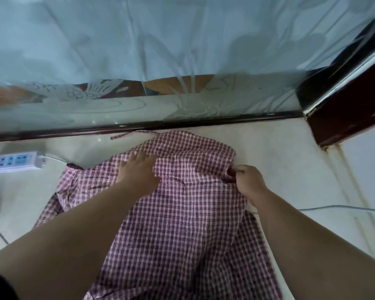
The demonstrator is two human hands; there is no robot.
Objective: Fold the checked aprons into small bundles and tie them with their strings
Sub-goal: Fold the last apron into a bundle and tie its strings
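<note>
Beyond you stands a frosted glass door (139, 50), and below it the pale tiled floor (290, 169) carries the checked apron (182, 213), spread out from your knees toward the door's track. Your left grip (138, 174) lies flat on the cloth, fingers straight and pressing, holding nothing. Your right grip (248, 180) is curled tight, pinching the apron's dark right edge. A white power strip (15, 162) lies to the left, and one apron string (134, 133) trails by the track.
</note>
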